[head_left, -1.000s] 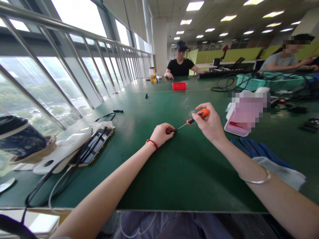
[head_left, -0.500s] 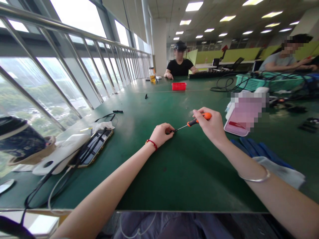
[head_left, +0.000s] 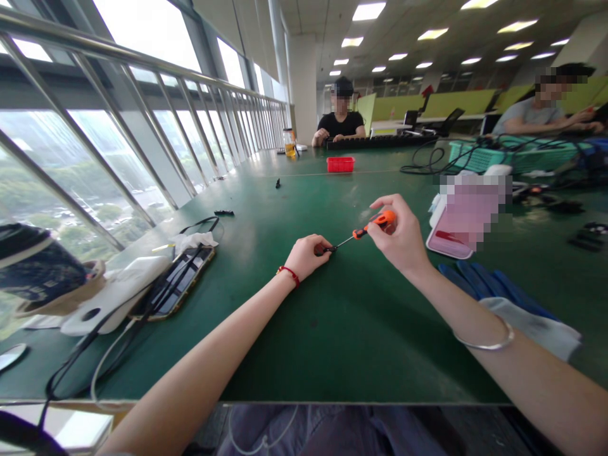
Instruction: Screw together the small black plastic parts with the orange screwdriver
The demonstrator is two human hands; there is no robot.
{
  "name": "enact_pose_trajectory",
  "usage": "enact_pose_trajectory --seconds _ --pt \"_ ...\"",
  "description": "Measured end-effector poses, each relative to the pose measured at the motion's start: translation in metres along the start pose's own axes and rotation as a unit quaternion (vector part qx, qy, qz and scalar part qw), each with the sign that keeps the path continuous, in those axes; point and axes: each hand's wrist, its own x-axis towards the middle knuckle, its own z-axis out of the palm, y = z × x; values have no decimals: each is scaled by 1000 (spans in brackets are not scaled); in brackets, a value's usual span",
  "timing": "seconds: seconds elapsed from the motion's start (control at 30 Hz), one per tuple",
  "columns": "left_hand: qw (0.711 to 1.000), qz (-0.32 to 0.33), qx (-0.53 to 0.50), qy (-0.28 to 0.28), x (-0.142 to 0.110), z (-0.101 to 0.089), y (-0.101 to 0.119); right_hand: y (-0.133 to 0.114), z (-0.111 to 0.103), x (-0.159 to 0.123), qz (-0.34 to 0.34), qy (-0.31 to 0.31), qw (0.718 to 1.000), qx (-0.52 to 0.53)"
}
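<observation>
My left hand (head_left: pixel 308 256) rests on the green table (head_left: pixel 304 342), its fingers closed on a small black part (head_left: pixel 327 250) whose exact kind I cannot make out. An orange-and-black screwdriver (head_left: pixel 380 221) is held in my right hand (head_left: pixel 401 237), thumb and fingers around the handle. The screwdriver slants down to the left, and its thin metal shaft reaches the black part at my left fingertips. Whether the tip sits in a screw is too small to tell.
On the left lie a phone (head_left: pixel 183 282), cables, a white power bank (head_left: pixel 116 294) and a dark cup (head_left: pixel 35 269). Blue gloves (head_left: pixel 498 291) and a pink phone (head_left: pixel 458 218) are on the right. Farther off stand a red box (head_left: pixel 341 164) and a teal basket (head_left: pixel 517 157); a co-worker (head_left: pixel 341 120) sits opposite.
The fingers of my right hand have shifted around the screwdriver handle, closing in and then loosening. My left hand stays put. Across the table, the co-worker has drawn a long black strip leftward.
</observation>
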Motion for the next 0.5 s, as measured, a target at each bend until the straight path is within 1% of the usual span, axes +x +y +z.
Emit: enact_pose_trajectory --seconds 0.07,0.17,0.23,0.4,0.5 --pt "1000 0 2 -1 0 0 0 0 0 0 13 4 1000 1" --pt "1000 -3 3 1 0 0 0 0 -1 1 35 13 999 -27" --pt "1000 -4 1 2 0 1 0 0 -1 2 34 12 999 -33" --pt "1000 -1 3 2 0 0 0 -1 -2 2 34 16 999 1" --pt "1000 -3 -2 1 1 0 0 0 -3 4 38 14 999 -25"
